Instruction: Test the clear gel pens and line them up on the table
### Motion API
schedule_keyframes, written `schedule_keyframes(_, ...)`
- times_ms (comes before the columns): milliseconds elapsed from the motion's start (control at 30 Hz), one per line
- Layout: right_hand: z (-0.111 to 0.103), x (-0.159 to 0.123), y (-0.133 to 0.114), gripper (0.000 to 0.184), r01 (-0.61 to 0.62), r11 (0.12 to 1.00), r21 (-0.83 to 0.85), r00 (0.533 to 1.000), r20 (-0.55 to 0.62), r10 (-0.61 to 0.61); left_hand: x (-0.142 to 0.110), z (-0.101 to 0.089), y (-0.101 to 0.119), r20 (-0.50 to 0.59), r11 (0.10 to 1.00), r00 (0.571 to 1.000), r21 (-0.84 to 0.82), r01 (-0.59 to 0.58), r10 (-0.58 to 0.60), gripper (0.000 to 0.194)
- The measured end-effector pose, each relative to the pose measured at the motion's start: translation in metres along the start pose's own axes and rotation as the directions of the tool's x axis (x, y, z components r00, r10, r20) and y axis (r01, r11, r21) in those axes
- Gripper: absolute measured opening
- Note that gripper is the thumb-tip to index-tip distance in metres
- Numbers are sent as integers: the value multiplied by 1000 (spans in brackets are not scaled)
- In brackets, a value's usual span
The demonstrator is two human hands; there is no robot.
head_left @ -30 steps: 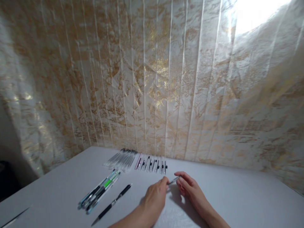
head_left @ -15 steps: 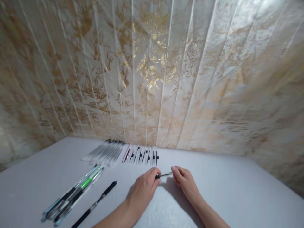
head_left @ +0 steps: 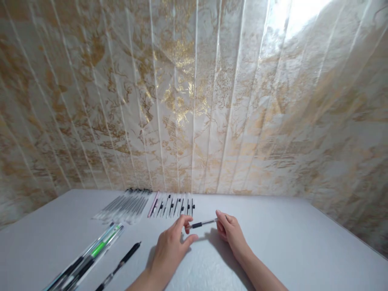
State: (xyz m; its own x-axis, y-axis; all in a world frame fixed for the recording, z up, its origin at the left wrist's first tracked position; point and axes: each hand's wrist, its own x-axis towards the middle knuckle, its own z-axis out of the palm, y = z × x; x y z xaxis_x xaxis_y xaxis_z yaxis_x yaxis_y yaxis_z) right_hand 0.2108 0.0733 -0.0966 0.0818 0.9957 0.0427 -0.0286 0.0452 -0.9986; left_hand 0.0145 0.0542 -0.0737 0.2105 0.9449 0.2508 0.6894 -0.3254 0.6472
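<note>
A slim pen with a black grip and a clear barrel lies nearly level above the table. My right hand is closed on its right end, pinching it between thumb and fingers. At the pen's left end is my left hand, its thumb spread away from the fingers. The fingertips are close to the pen's tip; whether they touch it cannot be made out. Left of my left hand lies a black pen with a clear middle part, running off the bottom edge.
On the white table, a bundle of pens, one bright green, lies at left. Farther back are a row of thin refills and a row of short clear pen parts with black pieces. A gold-patterned curtain hangs behind.
My left thumb and fingers have opened off the pen's black grip, baring it. My right hand keeps its hold. The view has tilted up and turned slightly right.
</note>
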Motion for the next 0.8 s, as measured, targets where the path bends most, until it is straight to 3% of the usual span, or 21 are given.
schedule_keyframes(100, -1, 1, -1, 62, -14, 1000, 15, 1000, -14, 14, 2, 2, -6, -44, 996, 996, -38, -77, 76, 2)
schedule_keyframes(300, -2, 3, 2, 62, -56, 996, 68, 998, 40, 54, 2, 0, -5, -47, 997, 996, 11, -74, 75, 7)
schedule_keyframes(600, -7, 2, 2, 60, -96, 990, 108, 985, 153, 78, 1, 1, -3, -17, 965, 984, 200, -170, 177, 23)
schedule_keyframes(700, -7, 1, 4, 60, -76, 996, 49, 982, 177, 67, 4, 2, -10, -52, 969, 983, 185, -164, 176, 35)
schedule_keyframes(800, -6, 0, 4, 56, 33, 999, -43, 981, 191, -24, 7, 1, -16, -50, 992, 995, 100, -79, 84, 42)
